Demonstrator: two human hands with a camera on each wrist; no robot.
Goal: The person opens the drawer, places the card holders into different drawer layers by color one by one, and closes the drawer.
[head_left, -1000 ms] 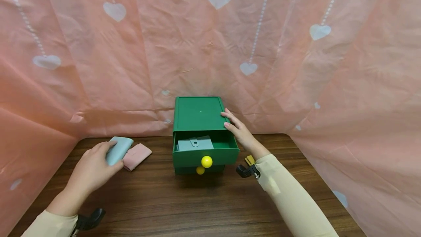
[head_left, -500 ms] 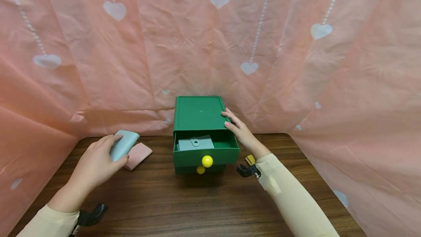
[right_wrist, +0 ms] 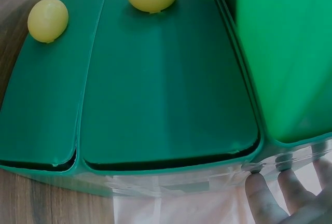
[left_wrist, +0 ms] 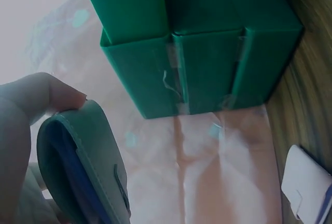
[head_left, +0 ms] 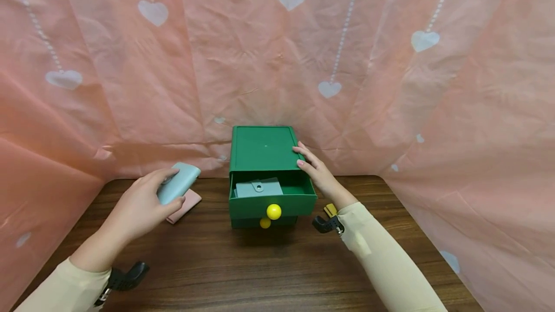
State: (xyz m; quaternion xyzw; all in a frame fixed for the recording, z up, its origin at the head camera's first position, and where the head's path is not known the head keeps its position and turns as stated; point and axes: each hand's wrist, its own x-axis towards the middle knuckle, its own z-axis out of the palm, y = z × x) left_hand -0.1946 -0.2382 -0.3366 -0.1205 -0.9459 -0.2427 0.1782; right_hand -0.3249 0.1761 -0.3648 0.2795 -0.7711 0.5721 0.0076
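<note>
My left hand (head_left: 140, 203) grips a light blue wallet (head_left: 181, 182) between thumb and fingers, held up over the left of the table. The left wrist view shows this wallet edge-on, with stitching and a darker blue inside. A pink wallet (head_left: 191, 203) lies on the table just beyond it. In the middle stands a small green drawer cabinet (head_left: 264, 148), its top drawer (head_left: 247, 209) pulled out. Inside that drawer rests a pale grey-blue wallet (head_left: 270, 187) with a snap strap. With fingers extended, my right hand (head_left: 321, 177) rests against the cabinet's upper right edge.
Round yellow knobs (head_left: 274, 212) stick out from the drawer fronts. A small yellow item (head_left: 331, 210) lies on the wooden table (head_left: 269, 273) beside my right wrist, partly hidden. Pink cloth with hearts (head_left: 217, 61) hangs close behind and at both sides.
My left hand has carried the light blue wallet to the right and up in the head view, now over part of the pink wallet. The right hand stays on the cabinet.
</note>
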